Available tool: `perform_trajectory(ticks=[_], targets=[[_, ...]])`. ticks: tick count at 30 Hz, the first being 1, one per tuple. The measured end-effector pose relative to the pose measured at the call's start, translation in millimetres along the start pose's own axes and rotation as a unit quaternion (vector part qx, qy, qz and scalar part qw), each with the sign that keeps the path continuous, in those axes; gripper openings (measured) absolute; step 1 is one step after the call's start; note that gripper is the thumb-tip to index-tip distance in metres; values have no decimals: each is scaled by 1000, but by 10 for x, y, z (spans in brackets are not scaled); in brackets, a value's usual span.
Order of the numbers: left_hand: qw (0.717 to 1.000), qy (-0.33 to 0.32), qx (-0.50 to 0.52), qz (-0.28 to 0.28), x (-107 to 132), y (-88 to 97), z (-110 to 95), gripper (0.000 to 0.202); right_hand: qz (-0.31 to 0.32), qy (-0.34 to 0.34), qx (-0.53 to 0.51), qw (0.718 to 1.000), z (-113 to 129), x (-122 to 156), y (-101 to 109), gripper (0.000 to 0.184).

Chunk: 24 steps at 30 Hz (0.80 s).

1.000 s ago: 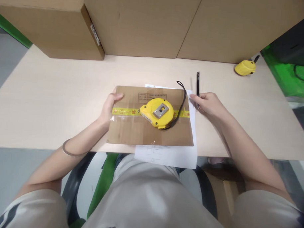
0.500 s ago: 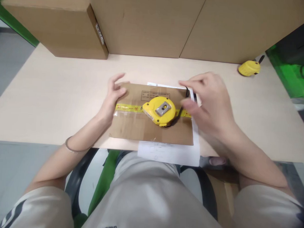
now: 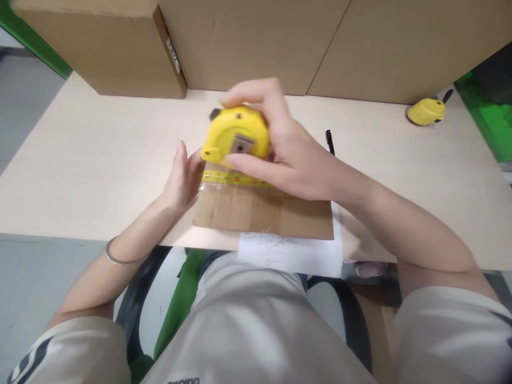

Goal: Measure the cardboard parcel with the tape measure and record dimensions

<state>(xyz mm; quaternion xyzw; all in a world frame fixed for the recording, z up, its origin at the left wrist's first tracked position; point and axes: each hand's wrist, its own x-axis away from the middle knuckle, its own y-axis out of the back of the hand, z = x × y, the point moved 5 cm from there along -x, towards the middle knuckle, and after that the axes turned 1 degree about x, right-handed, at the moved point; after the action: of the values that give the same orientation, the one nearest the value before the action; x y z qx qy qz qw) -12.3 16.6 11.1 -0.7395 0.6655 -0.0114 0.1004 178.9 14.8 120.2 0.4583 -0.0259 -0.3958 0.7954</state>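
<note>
My right hand [image 3: 289, 145] grips a yellow tape measure [image 3: 224, 126], its fingers over the top and the thumb along the near face. The tape measure hangs over the far left part of a flat cardboard box [image 3: 263, 212] on the table. A strip of yellow printed tape [image 3: 219, 178] crosses the box. Beside the box's left edge is my left hand [image 3: 181, 178], open with the thumb raised and apart; its fingertips are partly hidden near the tape measure. Whether they touch the box I cannot tell.
Under the box lies a white sheet of paper [image 3: 293, 256], sticking out past the table's front edge. A black pen [image 3: 330, 142] lies beyond my right forearm. A second yellow tape measure [image 3: 427, 111] sits at the far right. Large cardboard boxes [image 3: 253, 40] line the back.
The tape measure, which lay on the box, is now in my right hand, raised and moved to the far left. My left hand stays by the box's left edge.
</note>
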Motion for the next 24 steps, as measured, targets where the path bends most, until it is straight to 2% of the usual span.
perform_trajectory(ticks=[2, 5, 7, 9, 11, 14, 18, 21, 24], targets=[[1000, -17, 1, -22, -22, 27, -8, 44, 49, 11, 69, 996, 130, -164, -89, 45], [998, 26, 42, 24, -34, -32, 25, 52, 110, -17, 151, 982, 211, -269, -233, 44], [994, 63, 66, 57, -28, -70, 51, 62, 107, -32, 183, 977, 196, -247, -254, 44], [992, 80, 57, 77, -24, -76, 59, 61, 78, -36, 198, 976, 131, -149, -195, 45], [992, 75, 24, 93, -28, -62, 48, 49, 44, -40, 192, 980, 16, 41, -65, 44], [992, 57, -30, 109, -42, -33, 17, 31, -22, -60, 155, 986, -213, 495, 250, 40], [990, 57, -36, 120, -52, -34, -8, 28, -114, -132, 119, 977, -527, 1203, 674, 56], [991, 58, -35, 117, -56, -48, -20, 29, -155, -155, 107, 970, -651, 1521, 784, 58], [991, 55, -36, 113, -62, -58, -28, 30, -158, -157, 99, 970, -654, 1586, 763, 53]])
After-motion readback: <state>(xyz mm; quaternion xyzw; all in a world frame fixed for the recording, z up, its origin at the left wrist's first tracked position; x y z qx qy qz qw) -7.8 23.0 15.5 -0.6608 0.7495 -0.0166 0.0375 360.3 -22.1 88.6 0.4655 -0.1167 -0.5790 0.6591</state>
